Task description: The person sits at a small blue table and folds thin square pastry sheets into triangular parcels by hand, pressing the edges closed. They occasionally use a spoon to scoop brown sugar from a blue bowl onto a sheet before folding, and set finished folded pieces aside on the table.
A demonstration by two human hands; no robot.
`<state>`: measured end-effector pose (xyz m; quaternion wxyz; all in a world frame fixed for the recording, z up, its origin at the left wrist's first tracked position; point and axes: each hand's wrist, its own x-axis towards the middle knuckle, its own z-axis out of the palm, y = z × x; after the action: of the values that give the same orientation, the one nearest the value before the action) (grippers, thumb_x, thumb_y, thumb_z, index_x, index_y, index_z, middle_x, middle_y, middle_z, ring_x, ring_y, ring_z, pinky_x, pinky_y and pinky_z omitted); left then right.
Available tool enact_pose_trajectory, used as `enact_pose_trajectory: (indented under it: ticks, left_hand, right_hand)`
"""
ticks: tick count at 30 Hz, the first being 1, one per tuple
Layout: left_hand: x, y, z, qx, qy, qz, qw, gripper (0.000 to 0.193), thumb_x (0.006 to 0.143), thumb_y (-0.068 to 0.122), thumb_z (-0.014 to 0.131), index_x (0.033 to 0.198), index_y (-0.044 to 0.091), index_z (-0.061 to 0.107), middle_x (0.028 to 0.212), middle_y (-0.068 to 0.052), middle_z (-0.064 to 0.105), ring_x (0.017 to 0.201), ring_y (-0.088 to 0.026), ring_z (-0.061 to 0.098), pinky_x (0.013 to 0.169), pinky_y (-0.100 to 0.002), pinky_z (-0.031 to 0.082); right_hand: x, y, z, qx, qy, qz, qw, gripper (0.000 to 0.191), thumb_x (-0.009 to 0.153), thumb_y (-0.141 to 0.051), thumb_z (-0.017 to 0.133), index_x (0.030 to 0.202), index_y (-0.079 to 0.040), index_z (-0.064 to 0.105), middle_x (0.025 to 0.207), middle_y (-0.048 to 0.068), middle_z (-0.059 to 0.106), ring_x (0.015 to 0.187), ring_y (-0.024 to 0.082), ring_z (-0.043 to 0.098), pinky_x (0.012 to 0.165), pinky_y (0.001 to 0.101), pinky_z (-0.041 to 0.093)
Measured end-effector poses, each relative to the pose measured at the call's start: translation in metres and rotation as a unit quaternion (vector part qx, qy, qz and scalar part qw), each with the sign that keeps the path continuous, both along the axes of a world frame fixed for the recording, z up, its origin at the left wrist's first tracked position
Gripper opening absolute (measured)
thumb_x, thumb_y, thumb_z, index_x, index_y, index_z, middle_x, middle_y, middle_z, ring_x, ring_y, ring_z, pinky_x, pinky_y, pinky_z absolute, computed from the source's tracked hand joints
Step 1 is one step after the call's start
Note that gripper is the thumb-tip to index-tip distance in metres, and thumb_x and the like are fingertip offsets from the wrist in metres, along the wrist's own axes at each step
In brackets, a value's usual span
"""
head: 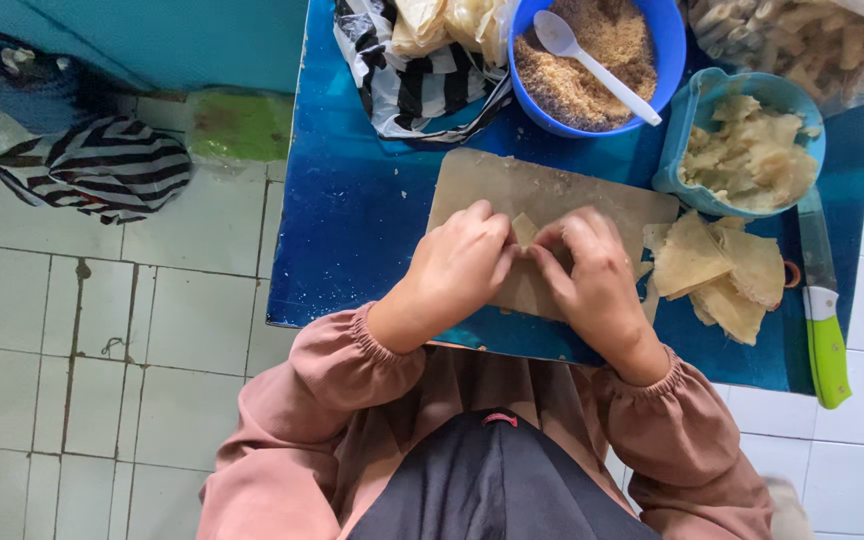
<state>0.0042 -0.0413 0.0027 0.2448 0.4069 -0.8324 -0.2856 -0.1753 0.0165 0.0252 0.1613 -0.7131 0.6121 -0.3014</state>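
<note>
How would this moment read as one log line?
left hand + right hand: pinching small pale wrapper piece | on: wooden cutting board | near: blue bowl of brown crumbs, pale triangular wrapper stack

Bright, even daylight; soft shadows. Glare whitens the right edge of the frame. Focus sharp, edges slightly bowed.

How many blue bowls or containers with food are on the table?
2. A round bowl with brown crumbs and a spoon at top centre; a lighter container with pale pieces to its right. Others may be hidden beyond the frame.
</note>
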Motion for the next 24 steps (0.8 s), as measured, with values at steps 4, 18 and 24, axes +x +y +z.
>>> enact_pose_trajectory:
  ticks: [4,18,24]
  left_hand:
    - [0.003,-0.005,0.006,0.016,0.055,0.008,0.998,0.01,0.09,0.012,0.066,0.095,0.006,0.061,0.095,-0.014,0.063,0.091,-0.037,0.064,0.077,-0.047,0.052]
    - [0.011,0.013,0.004,-0.113,0.082,-0.048,0.989,0.02,0.094,0.014,0.071,0.111,0.011,0.062,0.098,-0.004,0.065,0.094,-0.027,0.063,0.082,-0.041,0.05]
    - [0.012,0.013,-0.001,-0.17,0.022,-0.043,0.984,0.014,0.089,0.014,0.064,0.104,0.014,0.066,0.099,0.0,0.067,0.096,-0.023,0.064,0.084,-0.039,0.048]
  right_hand:
    - [-0.001,-0.002,0.003,-0.03,0.039,0.057,0.997,0.011,0.089,-0.004,0.071,0.1,-0.006,0.069,0.106,0.011,0.064,0.103,0.035,0.061,0.092,0.044,0.048]
    - [-0.005,0.005,0.003,0.007,0.074,0.088,0.993,0.015,0.088,-0.009,0.071,0.103,-0.008,0.069,0.107,0.009,0.065,0.104,0.033,0.06,0.089,0.0436,0.044]
    - [0.003,0.014,-0.004,-0.052,0.054,0.03,0.997,0.023,0.088,-0.007,0.072,0.111,-0.007,0.071,0.11,0.008,0.066,0.102,0.032,0.061,0.091,0.0423,0.044]
